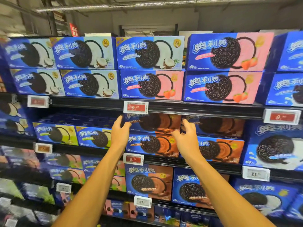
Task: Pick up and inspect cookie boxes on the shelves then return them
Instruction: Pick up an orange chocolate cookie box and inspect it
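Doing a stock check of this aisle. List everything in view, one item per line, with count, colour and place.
Coconut cookie boxes: five visible, blue and pale, top shelf left.
Strawberry cookie boxes: three, blue and pink, top shelf centre and right.
Chocolate cookie boxes: four, blue and brown, second shelf behind the hands; two taller ones on the shelf below.
Yellow-green cookie boxes: two at front, second shelf left.
Blue-and-white cookie boxes: several, far right column.
Price tags: nine visible, red or white, on the shelf rails.
Left hand: bare, open, at the upper chocolate box's left end.
Right hand: bare, open, at its right end.
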{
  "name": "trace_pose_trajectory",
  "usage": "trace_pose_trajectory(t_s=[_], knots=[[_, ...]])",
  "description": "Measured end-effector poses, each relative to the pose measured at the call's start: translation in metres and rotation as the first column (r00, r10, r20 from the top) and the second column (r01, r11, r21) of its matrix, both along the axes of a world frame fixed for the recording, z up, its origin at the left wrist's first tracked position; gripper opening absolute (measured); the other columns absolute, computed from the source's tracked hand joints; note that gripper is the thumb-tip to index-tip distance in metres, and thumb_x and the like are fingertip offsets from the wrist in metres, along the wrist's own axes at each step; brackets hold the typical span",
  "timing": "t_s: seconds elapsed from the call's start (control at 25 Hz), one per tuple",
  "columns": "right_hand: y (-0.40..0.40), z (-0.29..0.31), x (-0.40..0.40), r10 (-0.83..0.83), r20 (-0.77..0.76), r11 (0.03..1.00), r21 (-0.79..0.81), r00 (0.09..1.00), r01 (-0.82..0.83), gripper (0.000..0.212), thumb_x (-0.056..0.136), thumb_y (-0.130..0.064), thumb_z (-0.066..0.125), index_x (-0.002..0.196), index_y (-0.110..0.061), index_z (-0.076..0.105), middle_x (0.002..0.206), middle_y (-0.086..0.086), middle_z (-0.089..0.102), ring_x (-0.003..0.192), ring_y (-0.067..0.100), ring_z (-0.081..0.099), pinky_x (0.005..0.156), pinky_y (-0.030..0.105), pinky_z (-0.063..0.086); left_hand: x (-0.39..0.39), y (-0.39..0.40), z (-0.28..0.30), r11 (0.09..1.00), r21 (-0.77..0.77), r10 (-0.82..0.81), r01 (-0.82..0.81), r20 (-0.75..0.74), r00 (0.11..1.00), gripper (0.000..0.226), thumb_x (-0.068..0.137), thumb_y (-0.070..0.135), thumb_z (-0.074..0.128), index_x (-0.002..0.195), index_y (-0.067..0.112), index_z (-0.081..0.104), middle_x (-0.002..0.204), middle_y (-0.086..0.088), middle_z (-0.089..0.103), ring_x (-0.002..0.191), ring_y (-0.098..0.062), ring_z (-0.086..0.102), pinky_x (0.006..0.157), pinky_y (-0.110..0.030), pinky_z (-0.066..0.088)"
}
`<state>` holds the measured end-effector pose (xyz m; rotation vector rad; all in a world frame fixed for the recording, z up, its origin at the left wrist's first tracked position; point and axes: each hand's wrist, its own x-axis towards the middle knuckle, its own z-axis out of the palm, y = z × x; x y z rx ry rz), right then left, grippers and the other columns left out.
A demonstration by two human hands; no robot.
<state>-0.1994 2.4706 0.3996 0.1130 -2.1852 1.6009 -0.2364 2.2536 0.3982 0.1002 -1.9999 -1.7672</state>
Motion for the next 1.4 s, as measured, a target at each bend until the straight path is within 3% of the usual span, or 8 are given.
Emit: trace_pose_trajectory(t_s=[0.12,0.44,0.6,0.72,0.84,1.16,1.28,1.4], knots=[[-0.002,0.003,-0.003,-0.009,-0.026,1.000,0.016,1.000,0.009,0.030,0.093,-0.009,0.058,0.123,-0.008,0.056,0.114,0.003,0.038,0.099,0.019,0.047,0.090,0.031,0.038,-0.003,-0.006,0.004,1.000,-0.002,0.013,-0.013,-0.018,1.000,0.048,0.099,0.017,0.051,0.146,0.012,0.043,0.150,-0.008,0.044,0.136,-0.027,0.043,0.112,-0.049,0.037],[-0.007,-0.010,0.000,0.006,-0.036,0.987,-0.162,0.999,-0.012,0.056,0.097,-0.015,0.058,0.150,-0.021,0.041,0.142,-0.004,0.038,0.132,0.013,0.039,0.103,0.026,0.033,-0.002,-0.014,0.002,0.996,0.085,0.041,-0.035,-0.069,0.997,0.047,0.099,0.018,0.056,0.144,0.019,0.044,0.137,0.002,0.040,0.104,-0.012,0.056,0.059,-0.010,0.048],[-0.007,-0.024,0.010,0.052,-0.087,0.977,-0.203,0.995,-0.069,0.053,0.095,-0.013,0.062,0.145,-0.027,0.048,0.137,-0.009,0.045,0.121,0.007,0.048,0.084,0.005,0.039,0.014,-0.027,-0.008,0.993,0.116,-0.006,0.022,-0.138,0.990,0.034,0.094,0.010,0.061,0.122,0.028,0.058,0.129,-0.005,0.055,0.112,-0.024,0.061,0.078,-0.033,0.056],[-0.007,-0.035,0.022,0.126,-0.090,0.950,-0.277,0.988,-0.146,0.052,0.095,-0.009,0.060,0.143,-0.029,0.051,0.136,-0.014,0.055,0.120,0.002,0.055,0.088,0.014,0.045,0.035,-0.031,-0.022,0.982,0.183,-0.035,0.057,-0.123,0.992,0.030,0.092,0.008,0.063,0.113,0.029,0.059,0.125,-0.008,0.060,0.113,-0.028,0.061,0.091,-0.046,0.054],[-0.005,-0.050,0.036,0.192,-0.070,0.914,-0.350,0.979,-0.204,0.047,0.099,-0.009,0.057,0.141,-0.030,0.054,0.120,-0.038,0.060,0.114,-0.018,0.054,0.092,0.015,0.050,0.056,-0.033,-0.041,0.964,0.257,-0.042,0.068,-0.105,0.994,0.034,0.091,0.002,0.063,0.124,0.011,0.056,0.130,-0.015,0.061,0.118,-0.032,0.059,0.095,-0.042,0.051],[0.031,-0.105,0.081,0.250,-0.016,0.793,-0.571,0.968,-0.214,0.038,0.092,-0.025,0.069,0.123,-0.046,0.064,0.130,-0.009,0.067,0.114,0.013,0.064,0.087,0.030,0.054,0.119,-0.007,-0.097,0.878,0.398,-0.251,0.266,-0.091,0.964,0.052,0.081,-0.006,0.063,0.127,0.017,0.054,0.114,-0.002,0.065,0.079,-0.003,0.069,0.057,-0.014,0.052],[0.058,-0.120,0.098,0.302,0.049,0.718,-0.669,0.952,-0.193,0.053,0.085,-0.035,0.067,0.137,-0.032,0.055,0.135,0.005,0.064,0.121,0.022,0.063,0.100,0.043,0.052,0.139,0.015,-0.111,0.840,0.410,-0.342,0.355,-0.106,0.934,0.070,0.066,-0.006,0.071,0.130,0.016,0.053,0.123,-0.002,0.064,0.097,-0.010,0.068,0.070,-0.020,0.056],[0.091,-0.132,0.121,0.377,0.074,0.669,-0.712,0.923,-0.216,0.049,0.082,-0.033,0.071,0.129,-0.038,0.060,0.124,0.003,0.071,0.103,0.020,0.071,0.084,0.037,0.060,0.156,0.045,-0.123,0.799,0.442,-0.415,0.408,-0.085,0.906,0.068,0.069,-0.006,0.065,0.135,0.008,0.051,0.134,-0.015,0.058,0.109,-0.024,0.061,0.080,-0.027,0.058]])
